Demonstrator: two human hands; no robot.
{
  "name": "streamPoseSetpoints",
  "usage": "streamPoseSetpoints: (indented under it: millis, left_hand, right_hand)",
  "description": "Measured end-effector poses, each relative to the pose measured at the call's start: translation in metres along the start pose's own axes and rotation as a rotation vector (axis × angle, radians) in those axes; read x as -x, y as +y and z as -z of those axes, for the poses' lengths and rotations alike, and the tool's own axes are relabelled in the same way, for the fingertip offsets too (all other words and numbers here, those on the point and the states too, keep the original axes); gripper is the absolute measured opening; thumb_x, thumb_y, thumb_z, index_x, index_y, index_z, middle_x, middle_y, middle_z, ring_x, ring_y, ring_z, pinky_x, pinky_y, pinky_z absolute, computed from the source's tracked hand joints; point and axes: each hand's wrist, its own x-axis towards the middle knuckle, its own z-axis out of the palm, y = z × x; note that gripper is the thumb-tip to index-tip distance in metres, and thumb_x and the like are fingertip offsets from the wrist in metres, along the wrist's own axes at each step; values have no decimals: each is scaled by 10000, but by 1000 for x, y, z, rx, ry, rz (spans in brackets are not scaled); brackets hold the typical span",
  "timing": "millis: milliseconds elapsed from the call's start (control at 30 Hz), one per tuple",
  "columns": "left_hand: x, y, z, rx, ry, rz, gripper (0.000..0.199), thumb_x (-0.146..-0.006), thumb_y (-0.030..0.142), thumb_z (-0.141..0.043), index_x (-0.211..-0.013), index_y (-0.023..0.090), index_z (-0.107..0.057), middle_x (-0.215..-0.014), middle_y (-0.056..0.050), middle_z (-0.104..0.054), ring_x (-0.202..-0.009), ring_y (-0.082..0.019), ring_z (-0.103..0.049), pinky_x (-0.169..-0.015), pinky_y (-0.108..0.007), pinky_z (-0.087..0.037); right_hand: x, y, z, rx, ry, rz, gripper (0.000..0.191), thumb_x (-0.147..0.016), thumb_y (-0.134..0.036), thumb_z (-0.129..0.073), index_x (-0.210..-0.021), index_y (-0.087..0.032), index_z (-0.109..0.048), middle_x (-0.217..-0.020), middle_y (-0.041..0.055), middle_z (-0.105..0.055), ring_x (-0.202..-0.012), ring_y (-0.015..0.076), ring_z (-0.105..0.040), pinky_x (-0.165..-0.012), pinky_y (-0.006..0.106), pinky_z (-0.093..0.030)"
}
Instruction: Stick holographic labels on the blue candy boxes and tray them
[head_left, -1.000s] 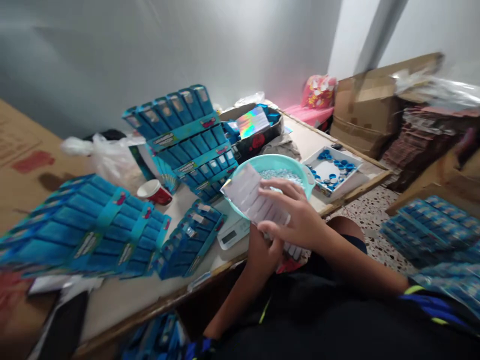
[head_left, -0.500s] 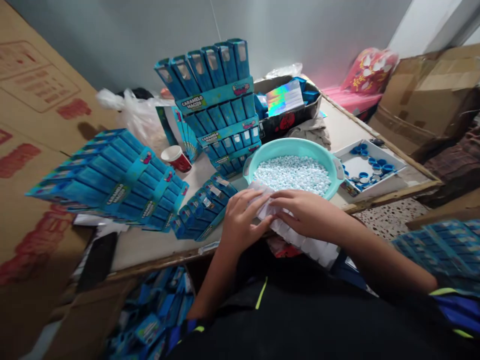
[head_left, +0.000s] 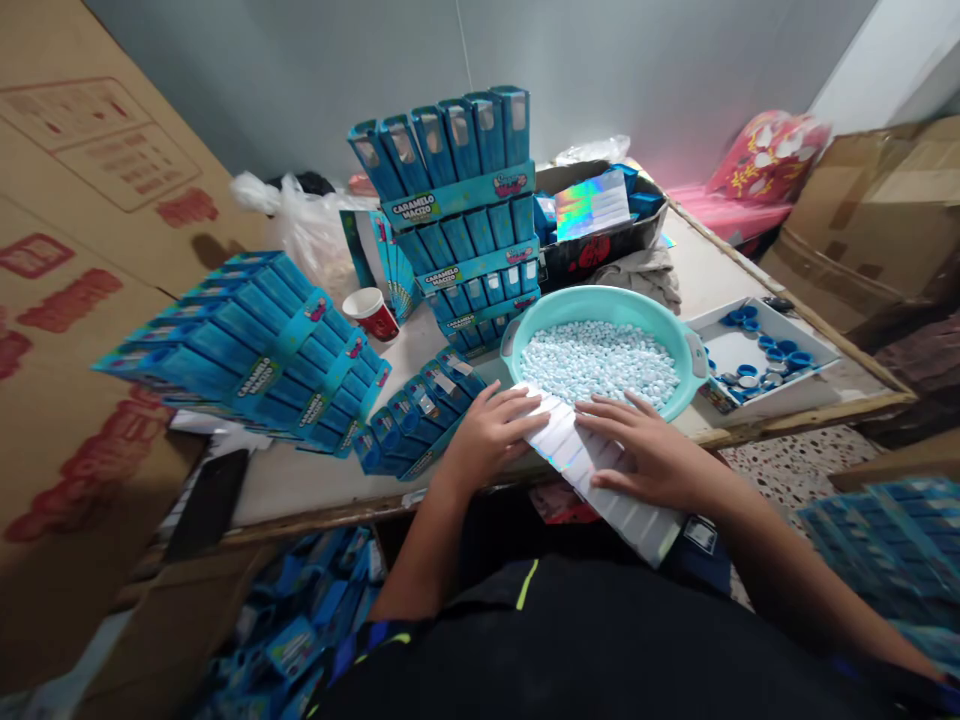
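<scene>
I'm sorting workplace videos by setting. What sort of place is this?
Probably a small, makeshift candy-packing workroom: stacked blue Caramelo Macizo display boxes, a teal basin of small pale-blue pieces, and cardboard cartons crowding the table.

Basin (head_left: 541, 332): set on table (head_left: 720, 270), centre of frame.
Tray of bottle caps (head_left: 772, 400): placed right of basin.
Stacked boxes (head_left: 457, 215): placed behind basin, to its left.
Sheet (head_left: 622, 510): laid before basin.

bright, even indoor light, soft shadows, glare on the foil strip (head_left: 577, 465), warped frame edges.
</scene>
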Motion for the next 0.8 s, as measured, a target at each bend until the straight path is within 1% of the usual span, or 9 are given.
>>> streamPoseSetpoints:
  millis: [100, 200, 267, 333, 400, 467, 567, 633, 800]
  left_hand:
    - [-9, 4, 14, -66, 222, 47, 220, -953, 341, -649, -1132, 256, -746, -1042, -58, -786, -997, -215, -724, -966, -399, -501]
    - [-26, 14, 23, -123, 422, 97, 281, -898, 411, -722, -1081, 201, -757, -830, -52, -773, -769, -201, -719, -750, -322, -519]
    - [-38, 23, 26, -70, 474, 66, 313, -878, 406, -749, -1096, 182, -747, -831, -52, -768, -754, -186, -713, -728, -297, -526]
    - [-50, 34, 27, 32, 458, -23, 314, -883, 365, -750, -1132, 176, -725, -887, -53, -770, -779, -164, -714, -740, -272, -544]
    - [-58, 42, 28, 118, 402, -125, 292, -903, 299, -727, -1168, 179, -702, -952, -57, -770, -828, -151, -716, -769, -259, -561]
    - [-61, 46, 29, 161, 360, -185, 263, -916, 237, -702, -1174, 185, -691, -982, -60, -766, -870, -151, -717, -797, -263, -572]
    - [-54, 44, 30, 183, 363, -184, 239, -903, 199, -712, -1142, 194, -697, -969, -54, -764, -855, -148, -715, -777, -259, -579]
    - [-45, 41, 31, 203, 391, -155, 268, -878, 203, -748, -1141, 202, -701, -975, -54, -764, -832, -144, -714, -744, -248, -579]
    - [-29, 39, 36, 158, 461, -97, 342, -852, 196, -776, -1183, 206, -693, -953, -55, -761, -833, -156, -700, -743, -277, -573]
  right_hand:
    - [17, -8, 30, -240, 150, 67, 512, -935, -510, -617, -1415, -335, -587, -1425, 95, -630, -1393, 327, -522, -1169, 612, -391]
    - [37, -25, 61, -406, 428, 183, 394, -974, -523, -524, -1329, -409, -650, -1220, 78, -736, -1242, 318, -646, -1060, 570, -515]
    - [40, -37, 72, -258, 658, 223, 382, -957, -471, -569, -1333, -457, -636, -1166, 65, -749, -1204, 319, -664, -1080, 586, -490]
    - [32, -48, 72, 28, 745, 164, 493, -912, -401, -664, -1391, -478, -576, -1246, 46, -724, -1271, 326, -620, -1174, 612, -372]
    - [13, -54, 62, 258, 659, 38, 566, -903, -359, -689, -1439, -447, -529, -1315, 40, -697, -1337, 332, -565, -1241, 623, -225]
    - [-7, -55, 49, 351, 503, -26, 488, -953, -315, -616, -1434, -361, -548, -1261, 55, -723, -1295, 311, -597, -1248, 612, -185]
    - [-26, -53, 35, 385, 319, -22, 317, -987, -191, -520, -1258, -248, -672, -1012, 39, -781, -1000, 225, -715, -1211, 529, -274]
    - [-30, -54, 31, 370, 260, -6, 234, -980, -156, -521, -1078, -219, -724, -883, 10, -776, -814, 172, -714, -1153, 455, -347]
    - [-31, -62, 32, 316, 238, 30, 202, -970, -160, -531, -910, -226, -713, -804, -21, -755, -724, 142, -683, -1039, 384, -420]
